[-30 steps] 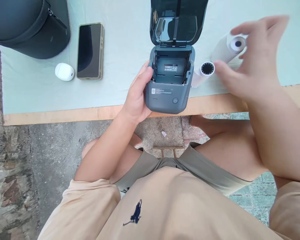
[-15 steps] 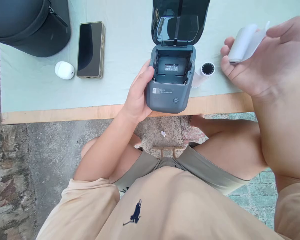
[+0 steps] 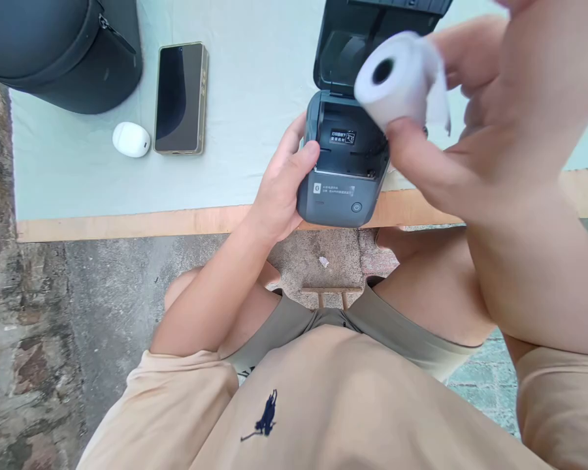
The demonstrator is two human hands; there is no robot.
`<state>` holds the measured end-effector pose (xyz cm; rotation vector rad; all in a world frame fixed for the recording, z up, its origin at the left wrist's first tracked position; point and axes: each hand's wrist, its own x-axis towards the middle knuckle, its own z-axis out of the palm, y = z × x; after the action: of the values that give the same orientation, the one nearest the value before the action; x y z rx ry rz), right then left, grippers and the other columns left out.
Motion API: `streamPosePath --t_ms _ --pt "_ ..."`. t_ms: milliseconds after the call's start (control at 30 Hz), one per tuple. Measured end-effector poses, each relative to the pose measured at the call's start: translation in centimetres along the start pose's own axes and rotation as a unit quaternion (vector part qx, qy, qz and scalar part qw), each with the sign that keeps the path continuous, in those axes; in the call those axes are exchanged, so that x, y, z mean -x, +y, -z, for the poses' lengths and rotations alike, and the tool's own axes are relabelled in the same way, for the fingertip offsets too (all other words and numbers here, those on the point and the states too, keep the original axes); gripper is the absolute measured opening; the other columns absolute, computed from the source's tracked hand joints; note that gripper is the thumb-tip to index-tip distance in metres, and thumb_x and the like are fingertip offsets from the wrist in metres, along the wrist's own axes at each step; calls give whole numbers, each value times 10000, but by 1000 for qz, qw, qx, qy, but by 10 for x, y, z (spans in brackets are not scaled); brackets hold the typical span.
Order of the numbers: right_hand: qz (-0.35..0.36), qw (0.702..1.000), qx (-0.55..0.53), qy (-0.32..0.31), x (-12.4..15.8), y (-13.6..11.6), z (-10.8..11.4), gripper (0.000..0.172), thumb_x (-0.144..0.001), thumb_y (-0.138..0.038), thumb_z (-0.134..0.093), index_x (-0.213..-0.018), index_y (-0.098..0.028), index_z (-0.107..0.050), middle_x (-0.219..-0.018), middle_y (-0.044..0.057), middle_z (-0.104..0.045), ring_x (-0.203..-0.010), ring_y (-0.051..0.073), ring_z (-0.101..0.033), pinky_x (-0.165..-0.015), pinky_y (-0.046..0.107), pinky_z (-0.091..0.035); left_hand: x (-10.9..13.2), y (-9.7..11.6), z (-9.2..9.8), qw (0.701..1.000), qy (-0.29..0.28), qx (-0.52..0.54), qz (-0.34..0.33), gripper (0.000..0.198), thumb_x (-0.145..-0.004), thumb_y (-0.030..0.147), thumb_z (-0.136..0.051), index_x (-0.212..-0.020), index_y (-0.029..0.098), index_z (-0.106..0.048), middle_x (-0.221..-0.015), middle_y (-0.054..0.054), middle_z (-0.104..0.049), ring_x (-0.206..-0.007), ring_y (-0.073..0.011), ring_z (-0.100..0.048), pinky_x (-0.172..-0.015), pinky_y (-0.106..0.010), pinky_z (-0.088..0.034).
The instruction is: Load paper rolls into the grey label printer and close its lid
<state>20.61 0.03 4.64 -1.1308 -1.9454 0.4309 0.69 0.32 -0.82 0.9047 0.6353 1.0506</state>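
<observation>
Right grip [image 3: 507,124] pinches a white roll [image 3: 400,91], partly hiding the printer [image 3: 337,196] clasped in the left grip [image 3: 280,188], right of a phone [image 3: 180,98].

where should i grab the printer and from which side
Best by the left wall of the printer's body, coming from the left, as the left hand does: the wall is solid there. The raised lid might swing, the bay is open on top, and the right hand crowds the right with the roll.

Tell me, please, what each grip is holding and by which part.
Left grip: the dark printer, by its left side. Right grip: the white roll, by its curved side.
</observation>
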Motion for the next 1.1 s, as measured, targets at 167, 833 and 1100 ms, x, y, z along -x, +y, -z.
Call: streamPosePath --t_ms 167,833,1100 --pt "64 990 117 -43 -7 -12 -11 507 -810 -207 -582 -1302 -234 -461 -1170 -7 -586 -1086 177 -658 -766 259 -499 4 0 -2 999 33 -18 28 403 -980 186 -312 -1355 204 -458 -1226 22 -657 -1450 -224 -444 -1082 -323 -497" --pt "248 956 158 17 10 -5 -32 75 -856 -256 -619 -824 -241 -554 -825 -38 -682 -814 161 -650 -701 357 -421 7 3 -4 999 33 -2 19 417 -869 343 -611 -1261 250 -504 -1095 3 -665 -1316 -238 -579 -1116 -394 -504" --pt "123 975 187 -10 14 0 -23 264 -868 -436 -614 -1056 -257 -565 -1050 47 -638 -982 232 -608 -851 438 -467 5 2 1 999 18 -31 22 792 -656 441 -823 -1326 250 -447 -1205 -50 -655 -1359 -318 -541 -1035 -398 -555"
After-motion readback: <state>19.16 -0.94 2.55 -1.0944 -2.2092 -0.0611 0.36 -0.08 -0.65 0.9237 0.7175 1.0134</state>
